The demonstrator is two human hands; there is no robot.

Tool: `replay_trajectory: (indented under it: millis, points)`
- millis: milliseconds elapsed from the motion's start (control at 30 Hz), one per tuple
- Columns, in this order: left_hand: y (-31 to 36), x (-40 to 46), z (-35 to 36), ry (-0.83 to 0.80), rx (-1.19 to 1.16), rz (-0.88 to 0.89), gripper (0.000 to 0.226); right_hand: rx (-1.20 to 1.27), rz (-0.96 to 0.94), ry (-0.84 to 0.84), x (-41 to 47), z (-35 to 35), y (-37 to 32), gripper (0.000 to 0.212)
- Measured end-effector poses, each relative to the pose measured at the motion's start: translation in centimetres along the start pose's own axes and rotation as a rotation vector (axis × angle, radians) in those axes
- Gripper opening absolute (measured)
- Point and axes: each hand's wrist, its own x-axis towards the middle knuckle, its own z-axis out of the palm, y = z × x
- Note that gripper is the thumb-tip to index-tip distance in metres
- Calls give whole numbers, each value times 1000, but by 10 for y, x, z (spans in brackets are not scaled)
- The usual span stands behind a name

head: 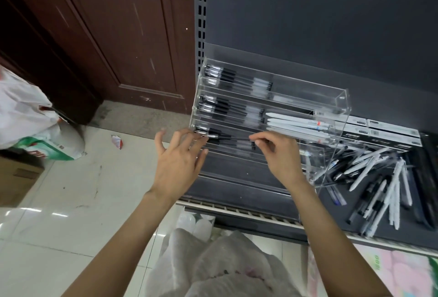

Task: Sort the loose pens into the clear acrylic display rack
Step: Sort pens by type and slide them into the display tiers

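A clear acrylic display rack (341, 101) with stepped rows stands on a dark shelf. Its upper rows hold black pens at the left, and white pens (298, 122) lie in a middle row. A black pen (227, 137) lies level at the third row. My left hand (180, 157) pinches its tip end at the rack's left wall, the other fingers spread. My right hand (279, 152) pinches the pen's other end. A loose pile of black and white pens (379, 178) lies on the shelf to the right.
Flat pen boxes (388, 130) lie behind the pile. The shelf's front edge (248, 212) runs below my hands. A white plastic bag (213, 266) sits below me, more bags and a cardboard box (16, 178) on the tiled floor at left, beside a brown door (94, 36).
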Motion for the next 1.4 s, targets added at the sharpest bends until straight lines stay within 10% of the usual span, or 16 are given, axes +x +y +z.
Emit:
replay_trajectory:
  millis: [567, 867, 1067, 1233, 1400]
  points:
    - [-8, 9, -2, 43, 17, 93, 23, -11, 52, -109, -7, 19, -15, 23]
    - [55, 14, -17, 184, -761, 177, 11, -11, 53, 240, -62, -31, -16, 25]
    - [141, 8, -16, -136, -1058, 196, 13, -97, 274, 362, -140, -85, 38, 25]
    - [216, 19, 17, -502, -847, 321, 26, -194, 498, 333, -181, -128, 123, 23]
    - [292, 39, 73, -467, -617, 258, 42, -335, 528, 136, -187, -156, 216, 38]
